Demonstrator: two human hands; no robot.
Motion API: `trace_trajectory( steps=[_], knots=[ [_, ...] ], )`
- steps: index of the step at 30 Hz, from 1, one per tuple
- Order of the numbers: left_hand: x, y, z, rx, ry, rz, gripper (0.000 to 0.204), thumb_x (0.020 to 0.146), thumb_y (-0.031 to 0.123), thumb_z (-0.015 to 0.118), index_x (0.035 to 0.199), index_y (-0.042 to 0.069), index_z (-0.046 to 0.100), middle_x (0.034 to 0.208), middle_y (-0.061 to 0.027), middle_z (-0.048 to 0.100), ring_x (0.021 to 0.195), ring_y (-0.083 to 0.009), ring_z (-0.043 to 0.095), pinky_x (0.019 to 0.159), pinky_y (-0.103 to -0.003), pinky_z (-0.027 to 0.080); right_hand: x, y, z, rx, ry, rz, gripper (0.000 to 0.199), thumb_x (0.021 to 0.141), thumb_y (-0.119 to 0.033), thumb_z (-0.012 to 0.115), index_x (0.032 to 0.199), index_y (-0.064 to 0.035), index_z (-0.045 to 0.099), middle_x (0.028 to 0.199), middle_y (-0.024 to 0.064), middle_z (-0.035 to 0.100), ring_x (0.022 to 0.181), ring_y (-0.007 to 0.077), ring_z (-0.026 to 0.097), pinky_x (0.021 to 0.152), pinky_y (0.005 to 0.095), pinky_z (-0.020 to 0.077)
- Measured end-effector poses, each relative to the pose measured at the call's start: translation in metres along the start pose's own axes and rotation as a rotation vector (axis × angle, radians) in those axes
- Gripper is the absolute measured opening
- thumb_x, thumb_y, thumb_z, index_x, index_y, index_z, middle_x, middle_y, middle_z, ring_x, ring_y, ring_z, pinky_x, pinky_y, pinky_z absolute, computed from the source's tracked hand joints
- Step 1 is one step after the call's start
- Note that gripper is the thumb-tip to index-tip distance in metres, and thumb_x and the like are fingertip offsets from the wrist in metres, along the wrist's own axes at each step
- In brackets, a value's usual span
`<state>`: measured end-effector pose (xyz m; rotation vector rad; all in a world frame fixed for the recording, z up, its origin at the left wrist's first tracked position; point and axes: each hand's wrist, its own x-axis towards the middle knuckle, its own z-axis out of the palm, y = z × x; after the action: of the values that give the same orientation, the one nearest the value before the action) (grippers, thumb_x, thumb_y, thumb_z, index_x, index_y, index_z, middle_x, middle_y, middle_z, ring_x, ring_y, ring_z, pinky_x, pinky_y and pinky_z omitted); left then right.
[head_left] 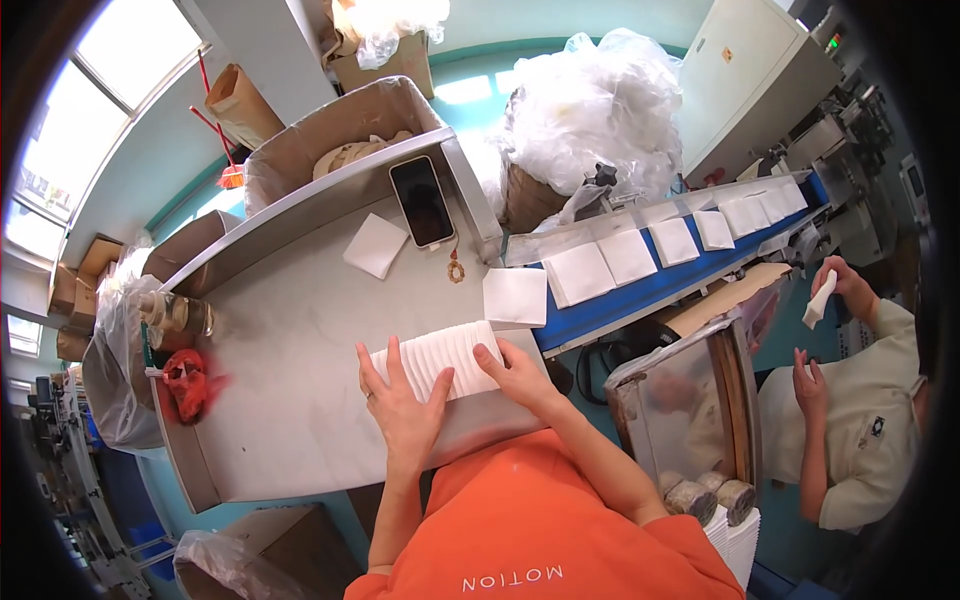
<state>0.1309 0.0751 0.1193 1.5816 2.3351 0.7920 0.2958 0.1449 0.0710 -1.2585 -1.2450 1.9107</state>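
Observation:
A row of white folded paper napkins [435, 358] stands on edge on the metal table in front of me. My left hand [408, 412] presses against its left end and near side, with its fingers spread around it. At the opposite end, my right hand [522, 376] grips the row, thumb on top. The two hands hold the napkins together between them. One loose napkin [376, 246] lies flat farther back on the table. Another napkin [515, 297] lies where the blue conveyor belt [570, 322] meets the table, just beyond my right hand.
Several napkins lie along the belt to the right. A phone [421, 203] with a charm rests near the table's back wall. Red plastic [186, 384] sits at the left edge. Behind stands a lined carton [345, 125]. At right, a co-worker's hand [848, 290] holds something white.

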Motion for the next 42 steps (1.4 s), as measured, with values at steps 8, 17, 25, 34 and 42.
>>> trace_trajectory(
  steps=[8,17,25,34,42],
  knots=[
    [0.011,0.001,0.007,0.068,0.008,0.017,0.081,0.077,0.049,0.074,0.139,0.007,0.044,0.148,-0.0275,0.021,0.131,-0.0468,0.03,0.09,-0.055,0.043,-0.012,-0.003,0.019,-0.343,0.249,-0.302,0.046,0.094,-0.038,0.06,0.117,0.0024,0.057,0.103,0.0172,0.063,0.095,0.0226,0.061,0.083,0.0318,0.0478],
    [0.013,0.014,0.012,0.1,-0.024,-0.025,0.089,0.072,0.058,0.073,0.14,0.009,0.042,0.15,-0.0255,0.018,0.136,-0.0456,0.023,0.094,-0.061,0.035,-0.007,0.015,0.011,0.122,0.098,-0.037,0.032,0.095,-0.025,0.058,0.114,-0.0001,0.059,0.091,0.0005,0.061,0.078,0.006,0.052,0.068,0.0222,0.044],
    [0.016,0.012,0.005,0.061,-0.048,-0.059,0.078,0.076,0.047,0.074,0.138,0.01,0.045,0.15,-0.0243,0.02,0.134,-0.0454,0.027,0.099,-0.056,0.036,0.0,0.012,-0.029,0.439,0.426,0.077,0.037,0.095,-0.032,0.06,0.112,0.0009,0.057,0.098,0.0094,0.065,0.085,0.0163,0.064,0.071,0.0259,0.0508],
    [0.004,0.009,0.013,0.002,-0.027,0.007,0.082,0.074,0.046,0.076,0.14,0.01,0.043,0.151,-0.0248,0.017,0.134,-0.0463,0.025,0.094,-0.06,0.037,-0.004,0.01,0.017,-0.251,0.24,-0.231,0.038,0.098,-0.037,0.053,0.108,-0.0008,0.06,0.096,0.0034,0.063,0.089,0.0121,0.058,0.077,0.0271,0.0459],
    [0.013,0.018,0.012,0.196,-0.077,-0.073,0.096,0.066,0.065,0.074,0.141,0.014,0.042,0.152,-0.0218,0.015,0.138,-0.0464,0.016,0.093,-0.071,0.028,-0.014,0.024,0.018,0.185,-0.081,-0.013,0.031,0.1,-0.028,0.051,0.114,-0.0028,0.06,0.091,-0.0026,0.06,0.077,0.0054,0.049,0.068,0.0222,0.0417]
  ],
)
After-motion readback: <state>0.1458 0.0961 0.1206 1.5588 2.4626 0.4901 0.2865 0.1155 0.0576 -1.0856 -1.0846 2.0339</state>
